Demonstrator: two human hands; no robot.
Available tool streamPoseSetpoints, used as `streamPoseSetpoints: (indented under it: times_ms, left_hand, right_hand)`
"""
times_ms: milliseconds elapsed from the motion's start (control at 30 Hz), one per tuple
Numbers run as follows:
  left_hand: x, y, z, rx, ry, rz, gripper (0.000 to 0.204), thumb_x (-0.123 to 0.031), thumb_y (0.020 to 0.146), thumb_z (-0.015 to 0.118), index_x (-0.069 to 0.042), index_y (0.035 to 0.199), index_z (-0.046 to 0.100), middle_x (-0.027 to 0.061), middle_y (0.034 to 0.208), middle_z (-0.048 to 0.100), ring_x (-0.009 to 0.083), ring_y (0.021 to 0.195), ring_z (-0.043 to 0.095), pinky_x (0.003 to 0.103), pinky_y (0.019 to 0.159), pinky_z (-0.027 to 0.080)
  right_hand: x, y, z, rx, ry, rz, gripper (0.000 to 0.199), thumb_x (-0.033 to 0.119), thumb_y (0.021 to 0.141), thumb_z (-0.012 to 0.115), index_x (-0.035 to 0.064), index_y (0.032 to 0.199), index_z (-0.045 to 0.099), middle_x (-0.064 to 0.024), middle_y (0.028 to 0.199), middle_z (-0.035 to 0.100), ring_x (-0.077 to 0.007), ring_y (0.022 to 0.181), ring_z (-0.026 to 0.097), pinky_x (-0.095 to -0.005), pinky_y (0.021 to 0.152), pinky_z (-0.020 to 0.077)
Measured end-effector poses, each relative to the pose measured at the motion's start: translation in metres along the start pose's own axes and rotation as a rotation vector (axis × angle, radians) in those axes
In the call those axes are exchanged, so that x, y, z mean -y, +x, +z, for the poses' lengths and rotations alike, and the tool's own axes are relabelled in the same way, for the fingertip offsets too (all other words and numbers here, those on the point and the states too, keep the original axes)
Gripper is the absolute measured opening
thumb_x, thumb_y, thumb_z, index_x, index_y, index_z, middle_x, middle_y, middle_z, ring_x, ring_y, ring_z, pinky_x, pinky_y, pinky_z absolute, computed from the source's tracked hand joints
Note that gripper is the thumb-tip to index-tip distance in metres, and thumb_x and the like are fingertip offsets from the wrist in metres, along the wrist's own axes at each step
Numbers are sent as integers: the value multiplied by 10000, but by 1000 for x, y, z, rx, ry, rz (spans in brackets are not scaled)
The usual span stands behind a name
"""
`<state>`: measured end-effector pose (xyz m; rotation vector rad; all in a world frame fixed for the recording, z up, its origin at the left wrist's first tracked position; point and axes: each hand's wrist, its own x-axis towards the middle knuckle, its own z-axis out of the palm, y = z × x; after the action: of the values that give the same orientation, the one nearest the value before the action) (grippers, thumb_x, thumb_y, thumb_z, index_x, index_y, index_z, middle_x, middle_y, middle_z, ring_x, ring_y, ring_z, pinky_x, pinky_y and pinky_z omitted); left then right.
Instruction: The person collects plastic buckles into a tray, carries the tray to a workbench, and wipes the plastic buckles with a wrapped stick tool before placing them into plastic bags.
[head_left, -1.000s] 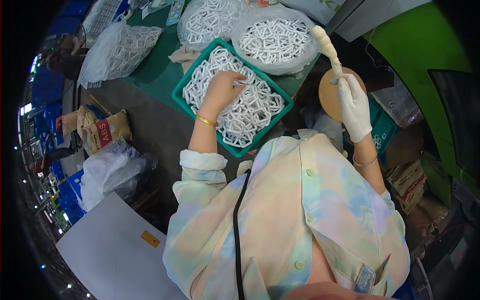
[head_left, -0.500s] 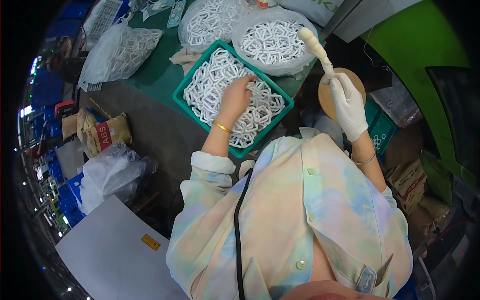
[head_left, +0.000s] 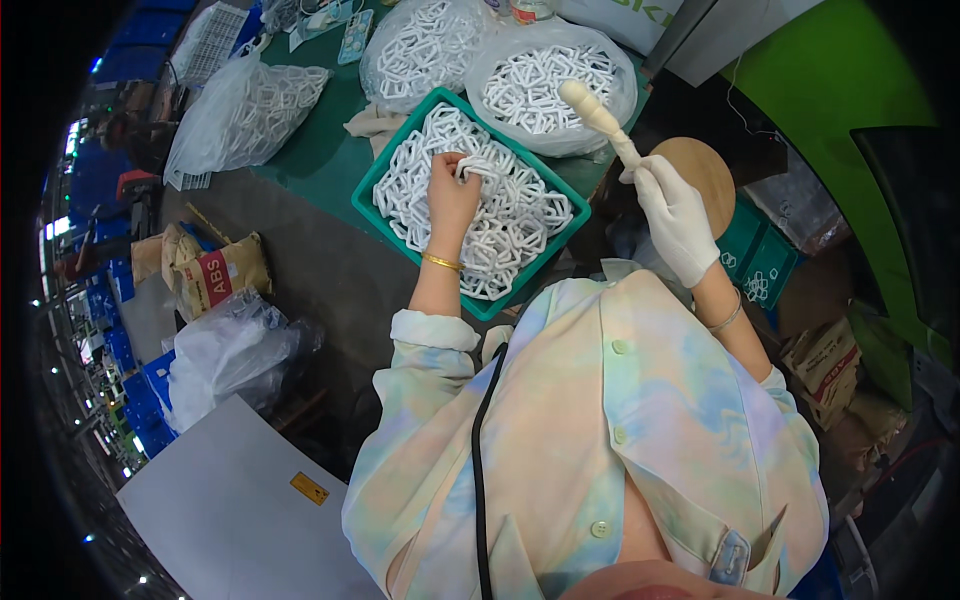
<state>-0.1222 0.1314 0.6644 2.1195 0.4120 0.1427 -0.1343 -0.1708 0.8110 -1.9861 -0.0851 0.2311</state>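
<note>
A green plastic basket (head_left: 372, 185) on the dark green table holds a heap of white plastic chain links (head_left: 520, 215). My bare left hand (head_left: 452, 190), with a gold bangle at the wrist, reaches into the basket and is closed on a white link (head_left: 478, 166). My right hand (head_left: 672, 215) wears a white glove and grips the handle of a pale wooden mallet (head_left: 597, 118), raised over the basket's right side. A round wooden block (head_left: 705, 170) lies just behind that hand.
Two clear bags of white links (head_left: 545, 85) sit beyond the basket, another bag (head_left: 245, 110) at the far left. Sacks and plastic bags (head_left: 225, 345) stand on the floor to my left, green crates (head_left: 760, 265) and cardboard boxes (head_left: 825, 360) to my right.
My left hand has slid across the links to the basket's middle and closed on a link. The mallet in my right hand has stayed raised.
</note>
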Motion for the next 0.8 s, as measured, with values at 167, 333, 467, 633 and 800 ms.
streamPoseSetpoints:
  times_ms: [167,333,467,633,800]
  left_hand:
    - [-9,-5,1,132,-402,-233,335,-47,855,680,-18,1157,539,58,979,676,123,837,643,252,718,501]
    - [-68,-24,2,274,-730,-249,375,-55,891,661,-12,1230,507,53,1062,658,109,909,632,228,758,495]
    - [-112,-48,8,378,-902,-137,315,-7,949,561,-15,1254,483,74,1165,604,132,1014,598,277,874,493]
    - [-147,-65,14,368,-1068,-36,273,6,985,452,-18,1257,455,84,1184,557,143,1068,556,295,965,445]
    - [-152,-66,11,232,-703,229,268,48,925,487,-1,1189,496,88,1136,536,165,1003,569,287,874,474]
  right_hand:
    - [-4,2,7,40,-12,-19,219,228,999,509,32,1043,593,-155,868,664,-308,774,638,-360,730,491]
    - [6,11,25,109,31,129,336,253,938,632,-2,1143,554,-56,817,538,-114,771,500,-275,724,452]
    - [18,20,32,149,21,135,327,235,943,625,8,1165,544,-65,866,558,-115,784,513,-282,737,458]
    - [10,15,45,98,165,-28,295,222,974,588,-9,1149,532,-81,936,616,-110,841,553,-291,778,474]
    - [21,10,33,160,318,18,306,158,922,633,-7,1151,514,10,858,509,-40,779,460,-212,716,422]
